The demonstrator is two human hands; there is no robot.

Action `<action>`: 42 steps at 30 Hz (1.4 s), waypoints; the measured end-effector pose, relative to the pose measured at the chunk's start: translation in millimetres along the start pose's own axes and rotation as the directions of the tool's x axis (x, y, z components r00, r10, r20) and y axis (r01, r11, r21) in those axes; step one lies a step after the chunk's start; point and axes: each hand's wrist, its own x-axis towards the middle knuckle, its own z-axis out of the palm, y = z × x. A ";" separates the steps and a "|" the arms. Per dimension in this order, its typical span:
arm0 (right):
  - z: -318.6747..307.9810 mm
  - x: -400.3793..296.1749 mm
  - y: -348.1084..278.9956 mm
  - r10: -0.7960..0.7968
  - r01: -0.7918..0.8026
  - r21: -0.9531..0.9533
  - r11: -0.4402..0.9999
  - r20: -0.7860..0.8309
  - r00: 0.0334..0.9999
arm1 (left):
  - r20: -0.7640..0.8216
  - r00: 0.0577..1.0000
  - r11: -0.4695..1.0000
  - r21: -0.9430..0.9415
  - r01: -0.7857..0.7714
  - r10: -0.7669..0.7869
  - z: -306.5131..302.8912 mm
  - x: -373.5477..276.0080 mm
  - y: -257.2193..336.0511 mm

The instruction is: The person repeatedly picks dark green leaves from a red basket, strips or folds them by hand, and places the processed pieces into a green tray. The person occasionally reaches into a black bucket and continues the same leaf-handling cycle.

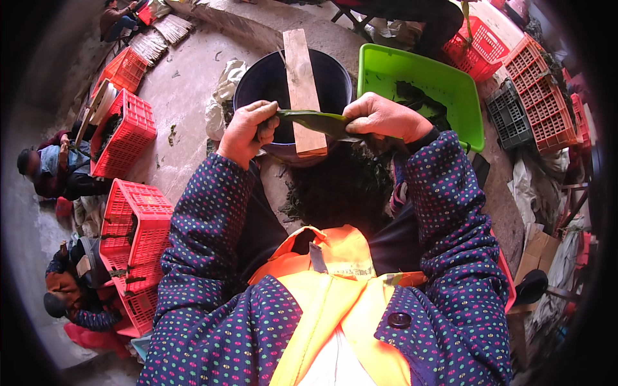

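Between my two hands a dark green strip, likely seaweed (314, 120), is stretched out above the near end of a wooden board (302, 72). My left hand (251, 128) pinches its left end, and my right hand (381, 118) grips its right end between thumb and fingers. The board lies across a dark round tub (340, 72) and juts past its near rim. To the right stands a green plastic bin (420, 62) holding some dark seaweed (425, 99). A dark heap of the same kind of scraps (338, 193) lies on the floor between my legs.
Red plastic crates (128, 140) stand at the left, near two seated people (53, 169). More red crates (543, 96) and a grey crate (511, 116) are stacked at the right. A pale sack (222, 96) lies beside the tub. Flattened cardboard (536, 253) rests at the lower right.
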 end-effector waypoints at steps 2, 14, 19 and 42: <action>0.4 1.5 3.0 0.007 -0.002 0.077 0.997 -0.057 0.998 | -0.038 0.999 1.000 -0.002 0.010 -0.011 -9.1 2.2 -9.1; 7.3 48.8 43.2 -0.035 -0.041 -0.494 0.868 -0.143 0.989 | -0.363 0.926 0.934 0.355 0.035 0.103 -37.1 22.5 -32.3; 10.8 45.5 30.5 0.092 -0.134 -0.291 0.947 -0.155 0.984 | -0.378 0.709 0.726 0.630 -0.274 0.596 -30.4 24.3 -33.8; 3.2 13.8 32.5 0.091 -0.046 0.219 0.975 -0.200 0.976 | 0.149 0.714 0.431 0.708 -0.560 0.684 22.0 52.0 -66.2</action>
